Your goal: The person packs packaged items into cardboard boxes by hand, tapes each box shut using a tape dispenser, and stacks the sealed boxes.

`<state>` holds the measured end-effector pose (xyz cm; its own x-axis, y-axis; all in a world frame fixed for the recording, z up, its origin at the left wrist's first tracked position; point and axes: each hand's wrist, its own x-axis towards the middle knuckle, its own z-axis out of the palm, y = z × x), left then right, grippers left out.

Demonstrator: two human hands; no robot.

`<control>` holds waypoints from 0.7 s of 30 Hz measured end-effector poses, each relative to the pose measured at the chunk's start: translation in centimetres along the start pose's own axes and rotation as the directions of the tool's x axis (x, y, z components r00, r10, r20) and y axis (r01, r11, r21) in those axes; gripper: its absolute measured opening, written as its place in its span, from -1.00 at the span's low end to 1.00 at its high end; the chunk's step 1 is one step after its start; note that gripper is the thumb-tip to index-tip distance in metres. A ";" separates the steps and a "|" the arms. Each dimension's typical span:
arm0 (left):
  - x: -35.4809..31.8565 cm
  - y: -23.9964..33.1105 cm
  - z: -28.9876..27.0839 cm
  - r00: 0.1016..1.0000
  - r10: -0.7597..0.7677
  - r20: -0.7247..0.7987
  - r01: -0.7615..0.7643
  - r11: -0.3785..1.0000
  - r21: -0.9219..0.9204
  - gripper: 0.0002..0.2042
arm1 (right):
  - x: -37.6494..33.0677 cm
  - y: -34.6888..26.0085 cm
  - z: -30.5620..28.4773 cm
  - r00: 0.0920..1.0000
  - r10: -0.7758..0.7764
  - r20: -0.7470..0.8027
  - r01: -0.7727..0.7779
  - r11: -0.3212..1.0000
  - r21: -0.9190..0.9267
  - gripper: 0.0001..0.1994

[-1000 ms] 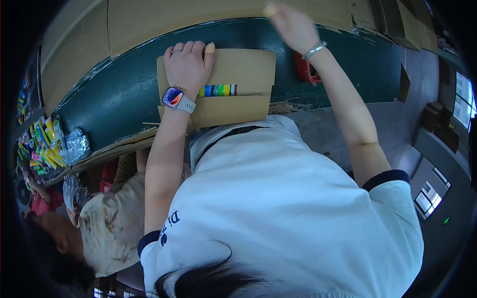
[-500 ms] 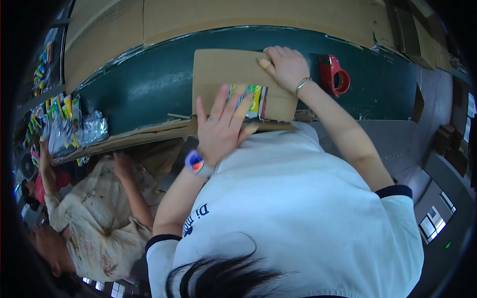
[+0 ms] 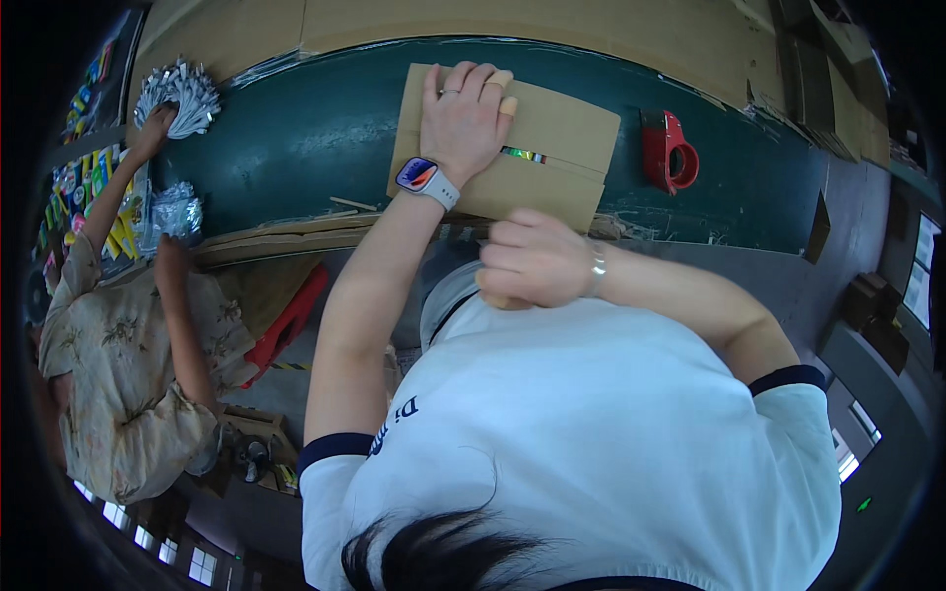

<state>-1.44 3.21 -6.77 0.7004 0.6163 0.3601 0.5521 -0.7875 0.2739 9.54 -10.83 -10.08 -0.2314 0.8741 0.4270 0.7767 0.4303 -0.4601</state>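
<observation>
A cardboard box (image 3: pixel 562 123) lies on the green worktable in front of me, its top flaps folded nearly together. Through the narrow gap between them shows a strip of shiny, colourful packaging (image 3: pixel 524 155). My left hand (image 3: pixel 463 128) rests flat on the box's left part, fingers stretched toward the far edge, with tan coverings on some fingertips. Close to my body, just off the near edge of the box, my right hand (image 3: pixel 537 258) is curled closed. Whatever its fingers may hold is hidden.
A red tape dispenser (image 3: pixel 670 153) sits right of the box on the worktable (image 3: pixel 296 133). At the left, a co-worker's hand holds a bundle of white strips (image 3: pixel 177 98), near clear plastic bags (image 3: pixel 175 212) and colourful packages (image 3: pixel 94 197). Cardboard sheets (image 3: pixel 414 22) line the far side.
The flaps have come down over the colourful packaging. My left hand has moved up onto the box, and my right hand has drawn back toward my body. The co-worker has lifted the white bundle.
</observation>
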 end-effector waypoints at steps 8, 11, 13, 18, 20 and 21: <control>-3.6 1.3 -0.9 0.993 -0.115 -0.039 0.115 0.993 0.005 -0.60 | 3.5 0.9 -2.5 0.866 -0.169 0.471 0.159 0.985 0.060 -0.83; -3.5 1.2 -1.1 0.992 -0.117 -0.037 0.117 0.993 0.006 -0.62 | 3.9 0.1 -4.3 0.910 -0.101 0.402 0.114 0.993 -0.007 -0.83; -3.3 1.0 -0.7 0.990 -0.132 -0.057 0.132 0.991 0.003 -0.62 | 6.6 1.8 -6.5 0.987 0.026 0.160 0.002 0.986 -0.166 -0.79; -3.8 1.9 -0.7 0.992 -0.086 -0.095 0.083 0.996 -0.038 -0.68 | 2.9 0.0 -3.9 0.912 0.380 -0.155 -0.402 0.753 -0.522 -0.59; -3.6 2.0 -1.0 0.992 -0.086 -0.088 0.089 0.996 0.030 -0.72 | 2.4 0.9 -4.3 0.911 0.394 -0.121 -0.409 0.835 -0.367 -0.54; -4.6 2.7 -1.5 0.994 -0.077 -0.073 0.078 0.997 0.002 -0.72 | 1.5 0.1 -4.6 0.901 0.419 -0.117 -0.430 0.819 -0.380 -0.54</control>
<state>-3.81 -1.77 -6.37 0.6208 0.6730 0.4021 0.6058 -0.7373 0.2989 12.00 -10.52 -5.90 0.1855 0.9410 0.2831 0.9582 -0.1094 -0.2643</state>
